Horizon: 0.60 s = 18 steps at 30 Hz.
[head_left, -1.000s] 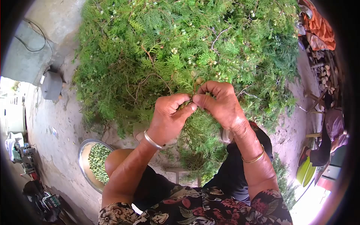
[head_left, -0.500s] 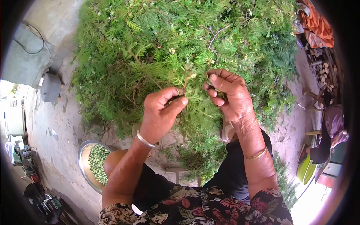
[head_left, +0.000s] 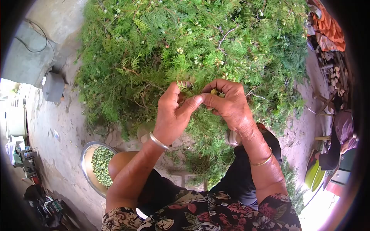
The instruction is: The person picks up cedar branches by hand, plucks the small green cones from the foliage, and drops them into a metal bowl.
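Observation:
My left hand (head_left: 170, 108) is closed in a pinch on a small evergreen sprig (head_left: 182, 85), whose leafy tip shows above the fingers. Against it, my right hand (head_left: 231, 104) is also closed, with its thumb tip meeting the left thumb. A yellowish-green cone (head_left: 214, 92) shows between the curled right fingers; whatever else they hold is hidden. Beyond and beneath both hands spreads a big heap of leafy evergreen branches (head_left: 150, 42) dotted with pale cones. To the left of my knee, a metal basin (head_left: 84, 163) contains many small green cones (head_left: 101, 165).
A grey box-like object (head_left: 53, 87) stands on the concrete floor (head_left: 61, 134) at left. On the right are an orange cloth (head_left: 329, 29), stacked firewood (head_left: 334, 79) and a yellow-green object (head_left: 315, 178). Loose greenery lies between my feet.
My right hand has moved left and down to meet my left hand, and its fingers have closed. The left hand has shifted slightly right, and the sprig has tipped lower.

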{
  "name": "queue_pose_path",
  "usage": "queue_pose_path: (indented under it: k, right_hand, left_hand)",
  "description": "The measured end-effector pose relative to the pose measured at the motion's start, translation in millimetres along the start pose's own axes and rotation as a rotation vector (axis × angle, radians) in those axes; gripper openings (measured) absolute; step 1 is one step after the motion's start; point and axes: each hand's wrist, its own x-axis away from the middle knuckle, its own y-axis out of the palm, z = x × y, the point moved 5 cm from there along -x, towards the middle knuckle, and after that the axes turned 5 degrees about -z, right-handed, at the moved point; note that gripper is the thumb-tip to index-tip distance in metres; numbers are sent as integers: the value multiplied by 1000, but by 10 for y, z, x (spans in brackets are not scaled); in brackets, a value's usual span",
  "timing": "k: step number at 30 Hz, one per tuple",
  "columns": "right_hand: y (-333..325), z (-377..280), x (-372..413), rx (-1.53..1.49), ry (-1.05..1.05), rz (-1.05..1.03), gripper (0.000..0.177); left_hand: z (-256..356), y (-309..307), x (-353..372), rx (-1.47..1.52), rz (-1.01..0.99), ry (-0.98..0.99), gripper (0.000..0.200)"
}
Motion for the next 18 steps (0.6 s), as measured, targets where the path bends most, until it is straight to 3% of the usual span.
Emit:
queue_pose_path:
  k: [8, 11, 13, 14, 18]
  right_hand:
    - [37, 24, 15, -44, 48, 8, 10]
    - [-138, 44, -12, -184, 63, 147, 12]
    - [-255, 43, -53, -598, 63, 237, 13]
    - [-269, 23, -37, -632, 121, 257, 13]
    - [-206, 54, -13, -481, 138, 206, 18]
  left_hand:
    - [29, -58, 39, -95, 53, -127, 17]
    - [94, -53, 56, -124, 74, -179, 20]
    - [95, -59, 54, -110, 75, -188, 22]
    - [107, -62, 51, -138, 61, -150, 23]
    - [142, -34, 75, -157, -20, -128, 27]
